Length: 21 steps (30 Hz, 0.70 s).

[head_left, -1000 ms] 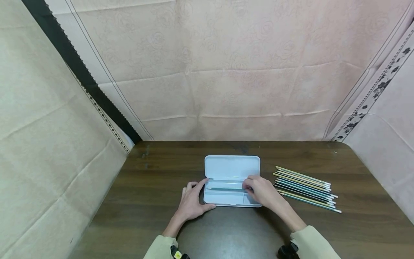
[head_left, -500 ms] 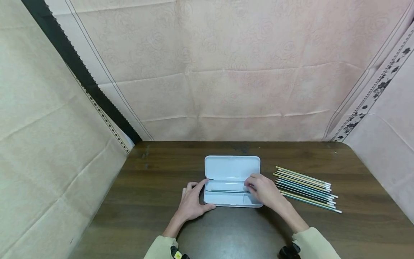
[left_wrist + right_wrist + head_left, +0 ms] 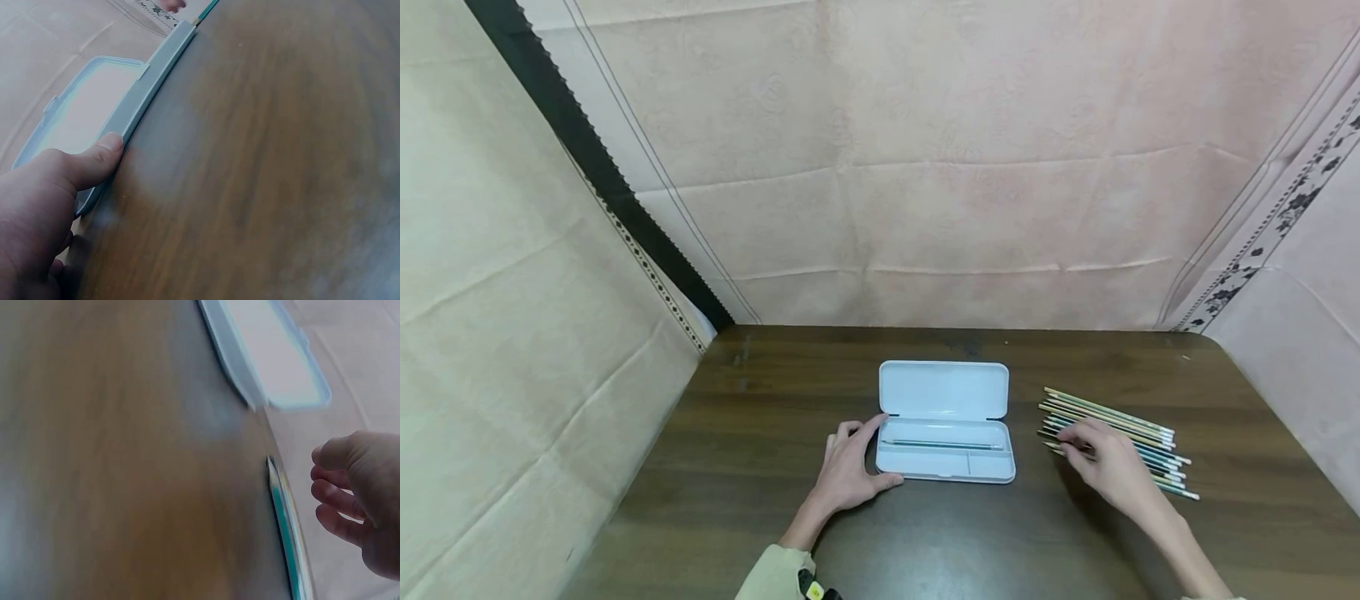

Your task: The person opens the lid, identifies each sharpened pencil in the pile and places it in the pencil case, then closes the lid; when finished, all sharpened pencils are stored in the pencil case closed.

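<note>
- The left hand (image 3: 850,467) braces the left end of a pale blue, shallow rectangular pencil case (image 3: 925,467): thumb against the near wall, index finger at the far-left corner by the hinge.
- The right hand (image 3: 1108,462) hovers over the bunched pencils, fingers loosely bent with gaps between them; the right wrist view shows nothing in its grasp.
- The step in hand seems to be fetching a single pencil; the next move would call for a fine pinch on one slim shaft without rolling its neighbours, while the left hand steadies the case.
- One slender teal pencil (image 3: 942,444) lies lengthwise inside the case, on the far side of a low ridge; the near part has a small divider toward the right.
- The case's lid (image 3: 943,390) lies folded back on the far side, smooth and round-cornered; plastic or painted metal, I cannot tell.
- Right of the case, a loose fan of thin teal and yellowish pencils (image 3: 1161,454) slants, pale ends toward the near right.
- Beneath is a brown, wood-grained table (image 3: 955,542) with a dull sheen.
- Beyond hangs a creased, pinkish-cream sheet (image 3: 962,167) with faint rose patterning.
</note>
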Motion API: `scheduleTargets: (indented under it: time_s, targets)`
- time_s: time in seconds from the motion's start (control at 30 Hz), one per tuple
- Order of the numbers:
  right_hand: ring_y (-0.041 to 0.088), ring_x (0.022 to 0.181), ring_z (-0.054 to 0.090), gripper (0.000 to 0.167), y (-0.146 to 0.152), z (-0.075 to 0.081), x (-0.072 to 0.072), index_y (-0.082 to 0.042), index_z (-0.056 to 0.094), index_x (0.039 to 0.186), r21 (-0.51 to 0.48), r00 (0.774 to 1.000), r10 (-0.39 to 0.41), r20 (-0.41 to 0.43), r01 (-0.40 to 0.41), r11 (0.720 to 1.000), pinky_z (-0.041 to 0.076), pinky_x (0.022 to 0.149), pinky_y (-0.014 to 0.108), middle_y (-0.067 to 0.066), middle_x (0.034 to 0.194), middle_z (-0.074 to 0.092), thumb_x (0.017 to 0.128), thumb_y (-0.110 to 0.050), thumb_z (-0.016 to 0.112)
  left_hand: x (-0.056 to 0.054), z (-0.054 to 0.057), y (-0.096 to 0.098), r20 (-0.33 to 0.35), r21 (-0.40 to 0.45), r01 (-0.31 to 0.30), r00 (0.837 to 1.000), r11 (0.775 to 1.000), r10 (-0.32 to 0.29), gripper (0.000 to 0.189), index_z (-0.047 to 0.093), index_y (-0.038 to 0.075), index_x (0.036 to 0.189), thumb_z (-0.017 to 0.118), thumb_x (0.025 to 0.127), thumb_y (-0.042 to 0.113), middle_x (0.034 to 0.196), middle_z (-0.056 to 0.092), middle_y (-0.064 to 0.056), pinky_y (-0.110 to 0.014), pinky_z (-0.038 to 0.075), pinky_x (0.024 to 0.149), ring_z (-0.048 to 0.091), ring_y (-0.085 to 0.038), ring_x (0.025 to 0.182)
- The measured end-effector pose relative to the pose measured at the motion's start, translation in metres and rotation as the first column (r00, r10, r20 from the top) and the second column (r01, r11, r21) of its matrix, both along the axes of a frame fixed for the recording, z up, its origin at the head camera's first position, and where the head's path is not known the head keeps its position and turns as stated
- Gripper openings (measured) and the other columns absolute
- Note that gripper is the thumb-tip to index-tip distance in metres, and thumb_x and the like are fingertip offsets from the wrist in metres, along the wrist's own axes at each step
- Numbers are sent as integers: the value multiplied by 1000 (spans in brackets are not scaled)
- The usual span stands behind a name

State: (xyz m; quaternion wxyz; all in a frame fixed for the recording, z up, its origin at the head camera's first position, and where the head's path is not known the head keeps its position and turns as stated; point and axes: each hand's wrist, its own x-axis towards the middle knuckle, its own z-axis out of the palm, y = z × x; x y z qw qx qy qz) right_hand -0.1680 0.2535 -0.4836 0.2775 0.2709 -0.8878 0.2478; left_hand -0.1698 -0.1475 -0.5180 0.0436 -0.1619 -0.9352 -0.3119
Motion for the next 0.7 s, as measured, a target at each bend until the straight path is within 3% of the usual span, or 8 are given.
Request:
scheduleTargets:
  time_s: [0.37, 0.53, 0.7]
  targets:
    - [17, 78, 58, 38, 56, -15, 32, -17, 70, 82, 44, 992, -124, -18, 125, 991, 41, 69, 24, -6, 87, 63, 58, 7, 86, 0, 1, 2, 5, 5, -1, 1000, 1000, 1, 90, 44, 22, 151, 85, 76, 48, 137, 55, -5, -50, 34, 90, 38, -31, 122]
    - [24, 80, 58, 39, 65, -22, 37, -15, 70, 82, 42, 990, -137, -29, 138, 990, 36, 81, 27, -3, 87, 63, 54, 8, 86, -1, 1, 0, -3, 1, 0, 1000, 1000, 0, 90, 44, 21, 151, 85, 76, 47, 137, 56, -4, -50, 34, 90, 38, -31, 122]
    - [29, 83, 57, 41, 73, -24, 39, -16, 69, 82, 52, 986, -165, -12, 165, 985, 39, 75, 37, -2, 88, 64, 55, 8, 87, 0, 0, 0, -6, -1, 10, 1000, 1000, -10, 90, 44, 21, 151, 85, 77, 48, 137, 56, -5, -50, 33, 91, 38, -30, 123]
